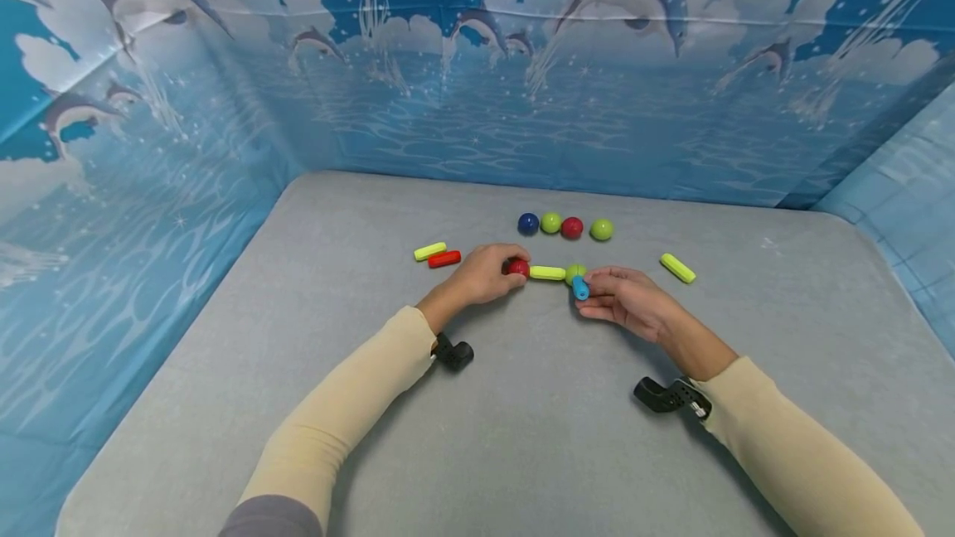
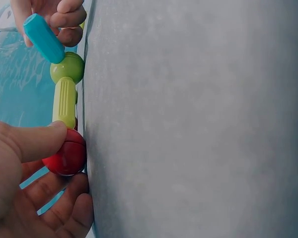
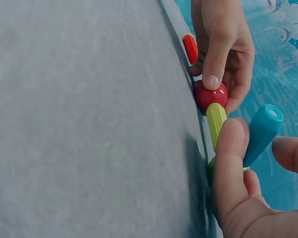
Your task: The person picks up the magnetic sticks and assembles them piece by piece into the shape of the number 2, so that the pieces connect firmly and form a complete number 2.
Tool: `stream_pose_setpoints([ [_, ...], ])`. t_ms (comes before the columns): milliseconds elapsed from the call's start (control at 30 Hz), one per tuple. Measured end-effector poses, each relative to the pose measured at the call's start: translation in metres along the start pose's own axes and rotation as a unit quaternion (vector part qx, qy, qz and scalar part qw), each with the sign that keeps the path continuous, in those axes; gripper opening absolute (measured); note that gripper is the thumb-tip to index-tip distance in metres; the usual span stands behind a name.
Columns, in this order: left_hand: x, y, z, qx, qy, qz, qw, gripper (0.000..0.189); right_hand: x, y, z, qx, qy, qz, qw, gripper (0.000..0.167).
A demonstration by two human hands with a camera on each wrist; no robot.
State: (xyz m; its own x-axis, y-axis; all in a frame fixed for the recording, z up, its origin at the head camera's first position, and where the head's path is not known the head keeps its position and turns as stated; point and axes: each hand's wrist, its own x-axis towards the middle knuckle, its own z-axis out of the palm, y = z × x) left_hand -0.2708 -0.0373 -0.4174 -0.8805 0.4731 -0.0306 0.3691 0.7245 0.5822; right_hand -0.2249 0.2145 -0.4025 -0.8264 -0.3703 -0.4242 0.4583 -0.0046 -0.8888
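Note:
A red ball (image 1: 518, 268), a yellow-green rod (image 1: 548, 273) and a green ball (image 1: 575, 273) are joined in a row above the grey tabletop. My left hand (image 1: 488, 273) pinches the red ball, thumb on one side and fingers round the other. From the green ball a blue rod (image 2: 43, 38) sticks out at an angle, its end touching the ball. My right hand (image 1: 630, 301) holds the blue rod by the green ball, fingers curled about it. In the right wrist view the fingers partly hide the green ball and the rod's lower end.
Behind the hands lie a dark blue ball (image 1: 528, 224), a second red ball (image 1: 572, 228) and two green balls (image 1: 601, 229). Left are a yellow rod (image 1: 430, 251) and a red rod (image 1: 444, 259); right is another yellow rod (image 1: 677, 268). A dolphin-print curtain (image 1: 477, 123) borders the table.

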Motion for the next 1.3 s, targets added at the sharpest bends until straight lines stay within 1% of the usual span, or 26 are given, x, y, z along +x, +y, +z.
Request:
stream_pose_setpoints([
  [267, 0.0, 0.0, -0.002, -0.005, 0.001, 0.009, 0.9999, 0.034, -0.003, -0.002, 0.0, -0.014, 0.004, -0.001, 0.9999, 0.022],
  [533, -0.001, 0.0, -0.002, -0.006, 0.0, 0.006, 1.0, 0.035, -0.004, -0.002, 0.001, -0.029, 0.018, 0.003, 0.9994, 0.023],
  [733, -0.002, -0.001, -0.001, -0.004, 0.0, 0.008, 1.0, 0.035, -0.007, -0.001, -0.001, -0.059, 0.025, 0.001, 0.9979, 0.028],
  [900, -0.002, -0.001, 0.0, -0.007, -0.003, 0.008, 0.9999, 0.035, -0.009, 0.0, -0.007, -0.09, 0.034, -0.005, 0.9954, 0.038],
  [1000, -0.002, -0.001, 0.0, -0.007, -0.005, 0.009, 0.9999, 0.035, -0.011, -0.001, -0.012, -0.101, 0.043, -0.004, 0.9939, 0.04],
  [1300, -0.002, -0.001, -0.001, -0.001, -0.014, 0.015, 0.9998, 0.038, -0.012, -0.002, -0.027, -0.11, 0.068, -0.013, 0.9915, 0.033],
])
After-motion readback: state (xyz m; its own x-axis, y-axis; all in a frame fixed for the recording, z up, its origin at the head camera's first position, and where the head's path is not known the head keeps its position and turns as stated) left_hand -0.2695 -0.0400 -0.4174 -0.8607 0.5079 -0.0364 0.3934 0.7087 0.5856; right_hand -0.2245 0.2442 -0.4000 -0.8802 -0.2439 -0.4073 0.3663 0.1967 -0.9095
